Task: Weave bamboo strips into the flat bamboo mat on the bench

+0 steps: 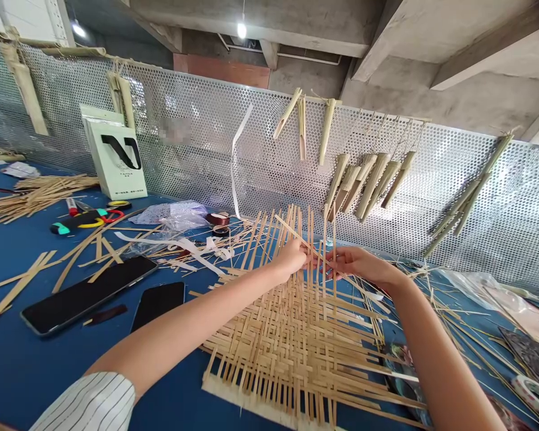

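A partly woven bamboo mat (pixel 278 341) lies on the blue table, its loose strip ends sticking out on all sides. Over its far edge, a single bamboo strip (pixel 288 225) runs slantwise across the upright strips. My left hand (pixel 293 257) is closed on this strip, its fingers partly hidden behind the upright strips. To the right, my right hand (pixel 353 262) pinches the same strip lower along its length, with fingertips among the uprights. Several of the upright strips (pixel 326 239) stand raised between the two hands.
Two black phones (pixel 90 293) lie left of the mat, near pliers (pixel 78 221) and scattered strips. A white paper bag (pixel 117 158) stands at the back left. Behind runs a perforated metal screen (pixel 197 143) with hanging bamboo pieces (pixel 372 179). A tape roll (pixel 536 392) sits at right.
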A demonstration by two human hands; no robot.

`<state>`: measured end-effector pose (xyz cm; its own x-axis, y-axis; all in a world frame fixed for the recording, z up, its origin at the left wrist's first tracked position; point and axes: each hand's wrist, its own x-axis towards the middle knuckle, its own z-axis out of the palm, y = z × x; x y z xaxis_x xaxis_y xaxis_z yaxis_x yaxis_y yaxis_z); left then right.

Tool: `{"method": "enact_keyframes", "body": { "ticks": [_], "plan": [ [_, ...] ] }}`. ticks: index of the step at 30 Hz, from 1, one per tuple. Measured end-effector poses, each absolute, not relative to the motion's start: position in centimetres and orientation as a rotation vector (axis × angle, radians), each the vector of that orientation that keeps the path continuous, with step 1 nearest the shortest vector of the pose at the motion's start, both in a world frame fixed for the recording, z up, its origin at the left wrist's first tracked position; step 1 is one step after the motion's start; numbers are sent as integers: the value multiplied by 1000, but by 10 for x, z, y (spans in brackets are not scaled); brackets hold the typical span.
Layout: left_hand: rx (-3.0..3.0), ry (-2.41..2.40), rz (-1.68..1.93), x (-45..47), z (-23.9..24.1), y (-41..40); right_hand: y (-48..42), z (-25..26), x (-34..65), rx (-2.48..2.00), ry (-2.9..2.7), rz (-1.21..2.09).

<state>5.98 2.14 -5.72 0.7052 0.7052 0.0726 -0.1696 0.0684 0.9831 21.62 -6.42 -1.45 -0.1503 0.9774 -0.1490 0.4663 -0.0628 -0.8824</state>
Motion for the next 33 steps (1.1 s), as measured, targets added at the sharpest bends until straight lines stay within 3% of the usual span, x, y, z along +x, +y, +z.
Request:
{"method": "enact_keyframes", "body": {
  "ticks": [33],
  "plan": [
    [1337, 499, 685, 60, -59, 23, -61, -19, 216, -1613, -1651, 1104]
  ]
}}
